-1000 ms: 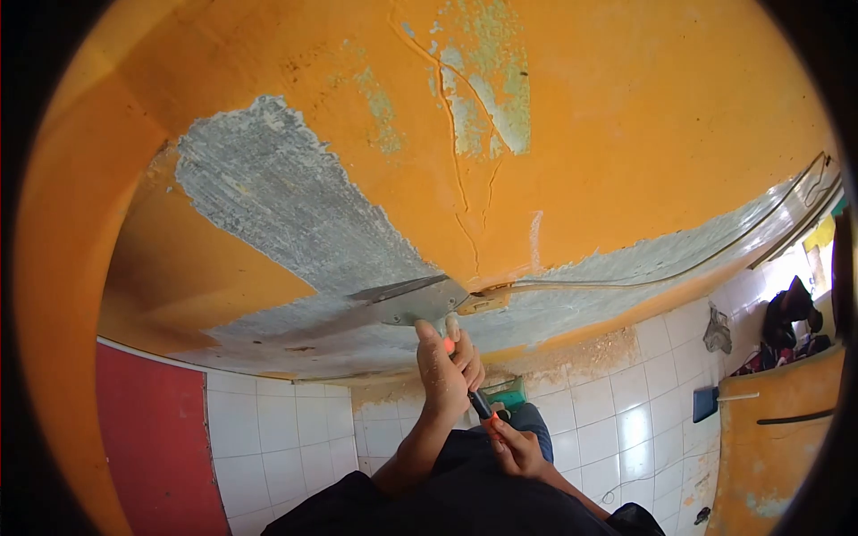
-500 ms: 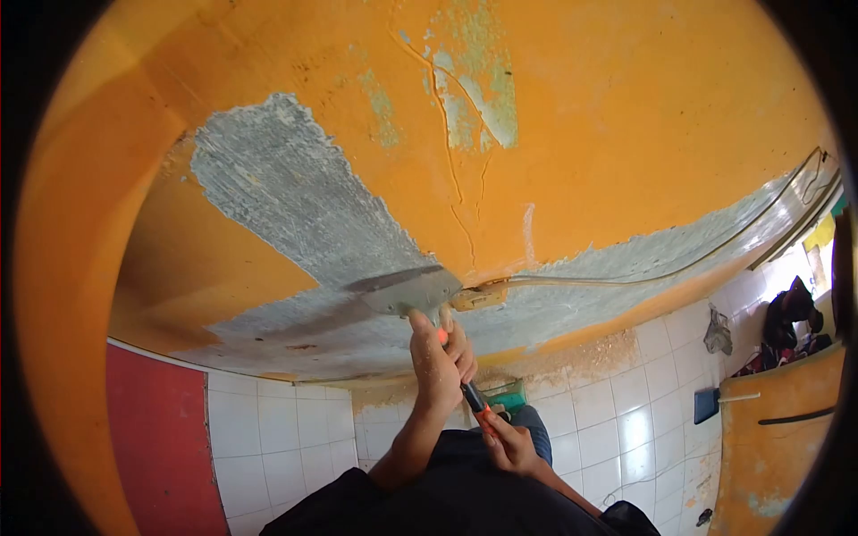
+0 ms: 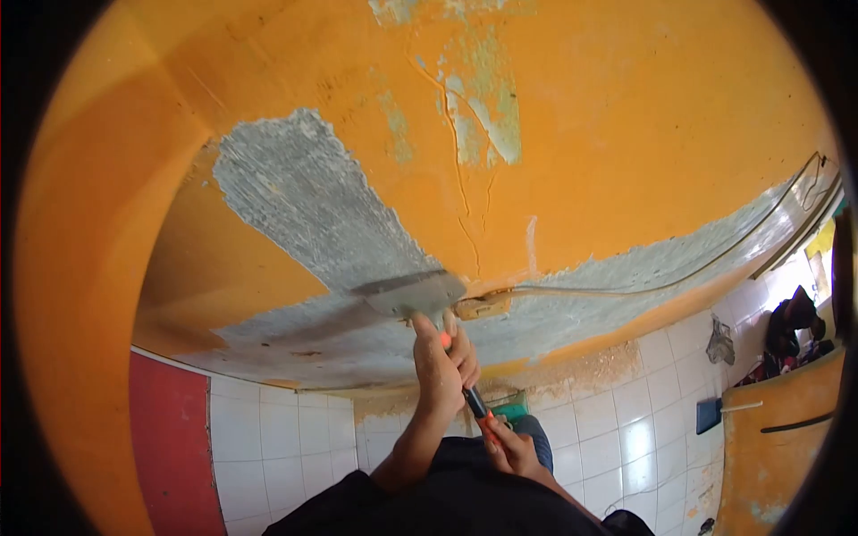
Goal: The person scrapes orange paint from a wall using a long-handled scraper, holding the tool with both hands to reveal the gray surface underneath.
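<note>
A wide-bladed scraper (image 3: 416,295) lies with its metal blade against the bare grey strip of the wall (image 3: 308,201), just left of a wall socket (image 3: 483,308). Near the blade, my left hand (image 3: 440,364) is closed round the upper handle, its thumb reaching up to the blade. Lower down, my right hand (image 3: 516,448) grips the orange end of the black-and-orange handle (image 3: 475,403). The blade casts a dark shadow on the grey surface. Pale specks dot the left hand.
Orange paint (image 3: 608,134) covers the upper wall, with cracks and peeled patches (image 3: 487,116). A cable (image 3: 626,293) runs right from the socket. Crumbs of debris (image 3: 599,366) lie along the tiled floor's edge. A green object (image 3: 509,407) stands beside my leg, and a red panel (image 3: 174,438) at left.
My view has shifted slightly, so the wall appears a little lower and further right. Both hands keep their hold on the scraper, and the blade stays close to the socket.
</note>
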`<state>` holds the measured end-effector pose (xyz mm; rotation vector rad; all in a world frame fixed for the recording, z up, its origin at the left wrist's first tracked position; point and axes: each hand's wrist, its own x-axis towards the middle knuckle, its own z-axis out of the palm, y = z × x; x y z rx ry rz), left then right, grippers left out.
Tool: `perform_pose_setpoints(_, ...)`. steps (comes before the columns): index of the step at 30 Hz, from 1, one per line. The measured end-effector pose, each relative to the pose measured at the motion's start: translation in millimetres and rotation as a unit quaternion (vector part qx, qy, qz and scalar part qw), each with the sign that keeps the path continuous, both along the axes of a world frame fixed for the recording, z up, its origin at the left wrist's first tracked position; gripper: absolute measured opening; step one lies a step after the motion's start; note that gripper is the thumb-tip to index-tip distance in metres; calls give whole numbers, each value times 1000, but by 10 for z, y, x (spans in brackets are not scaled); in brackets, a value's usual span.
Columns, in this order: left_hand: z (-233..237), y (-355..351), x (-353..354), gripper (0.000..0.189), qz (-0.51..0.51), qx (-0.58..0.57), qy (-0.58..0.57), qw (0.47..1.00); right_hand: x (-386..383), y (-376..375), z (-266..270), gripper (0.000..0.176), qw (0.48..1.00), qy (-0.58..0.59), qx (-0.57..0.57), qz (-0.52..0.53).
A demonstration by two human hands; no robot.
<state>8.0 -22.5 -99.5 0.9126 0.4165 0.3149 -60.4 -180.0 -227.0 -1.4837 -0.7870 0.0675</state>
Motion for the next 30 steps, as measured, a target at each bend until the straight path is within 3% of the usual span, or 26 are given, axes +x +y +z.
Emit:
perform_pose_setpoints(14,244,57,-19,53,-30,-35,-52,998,56,-30,307,55,998,20,11,51)
perform_pose_setpoints(19,459,61,-31,53,-19,-7,-68,997,14,-9,331,56,999,18,18,38)
perform_pose_setpoints(23,338,62,-58,51,-42,-23,-73,996,-47,-24,355,54,1000,16,19,19)
perform_pose_setpoints(27,584,59,-30,51,-32,-2,-101,994,-34,-29,507,55,998,27,25,41)
perform_pose_setpoints(30,496,71,-61,51,-32,-38,-91,995,-29,-9,529,55,999,16,7,33)
